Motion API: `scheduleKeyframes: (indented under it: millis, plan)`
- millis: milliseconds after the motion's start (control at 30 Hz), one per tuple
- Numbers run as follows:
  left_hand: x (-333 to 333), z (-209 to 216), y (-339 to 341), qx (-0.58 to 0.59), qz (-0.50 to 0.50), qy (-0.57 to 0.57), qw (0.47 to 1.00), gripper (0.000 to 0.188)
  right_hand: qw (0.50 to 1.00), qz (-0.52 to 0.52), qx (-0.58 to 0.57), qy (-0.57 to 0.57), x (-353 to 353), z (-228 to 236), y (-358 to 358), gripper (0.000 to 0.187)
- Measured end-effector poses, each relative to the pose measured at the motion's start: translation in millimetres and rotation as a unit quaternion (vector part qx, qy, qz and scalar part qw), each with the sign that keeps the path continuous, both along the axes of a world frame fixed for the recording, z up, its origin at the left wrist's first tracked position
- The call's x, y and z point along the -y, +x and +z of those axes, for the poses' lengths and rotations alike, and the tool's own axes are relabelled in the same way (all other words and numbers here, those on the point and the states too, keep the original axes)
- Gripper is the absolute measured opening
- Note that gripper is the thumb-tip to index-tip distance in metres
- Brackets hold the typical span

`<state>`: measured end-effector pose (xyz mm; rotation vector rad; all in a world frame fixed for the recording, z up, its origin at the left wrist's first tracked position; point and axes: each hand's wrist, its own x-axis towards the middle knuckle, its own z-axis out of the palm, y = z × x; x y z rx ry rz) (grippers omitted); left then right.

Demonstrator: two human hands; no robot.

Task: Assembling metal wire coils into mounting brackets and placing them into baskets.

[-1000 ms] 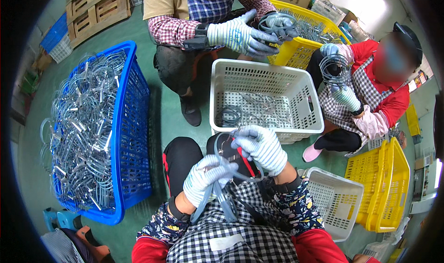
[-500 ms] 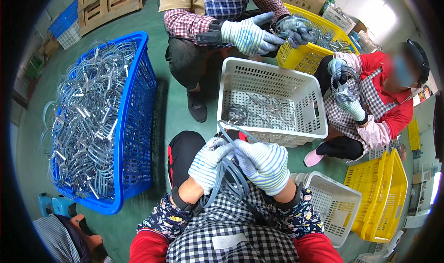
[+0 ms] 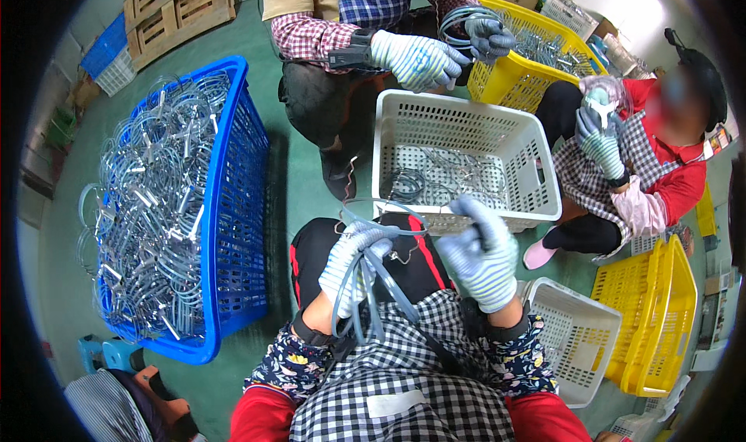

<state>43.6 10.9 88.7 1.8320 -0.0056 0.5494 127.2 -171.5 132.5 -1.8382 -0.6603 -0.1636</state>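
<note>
My left hand (image 3: 351, 265), in a white and blue striped glove, is closed around a bundle of grey-blue cable loops (image 3: 398, 290). Their ends hang below it over my checked apron, and one thin loop arcs out above the fingers. A bent metal hook (image 3: 403, 254) sticks out to the right of that hand. My right hand (image 3: 483, 259), gloved alike, is raised apart from the bundle, its forefinger stretched out and partly blurred; nothing shows in it. Just beyond my knees, a white basket (image 3: 466, 218) contains several coiled loops and wires.
To the left, a blue basket (image 3: 233, 232) is heaped with cable loops and metal clips. Across from me, a co-worker's gloved hand (image 3: 489, 40) holds a coil before a yellow basket (image 3: 497, 85). Another co-worker (image 3: 606, 143) sits right. White (image 3: 575, 287) and yellow baskets (image 3: 657, 318) stand lower right.
My right hand has let go of the loops and moved right and upward. The bundle stays in my left hand, its ends spread lower. The co-worker across has lifted a coil.
</note>
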Motion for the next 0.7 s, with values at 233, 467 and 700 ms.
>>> scheduleKeyframes:
  millis: [233,467,700]
  plan:
    - [12,-3,-4,-0.137,-0.059,-0.273,0.95,0.033,0.993,0.073,0.023,-0.087,-21,-24,-12,0.061]
    - [0,-10,1,-0.116,0.006,-0.171,0.978,0.038,0.977,0.181,-0.073,-0.082,-6,18,-24,0.031]
    - [-5,-12,-14,-0.133,-0.02,-0.311,0.941,0.049,0.843,0.264,-0.469,-0.011,-6,25,-25,0.015]
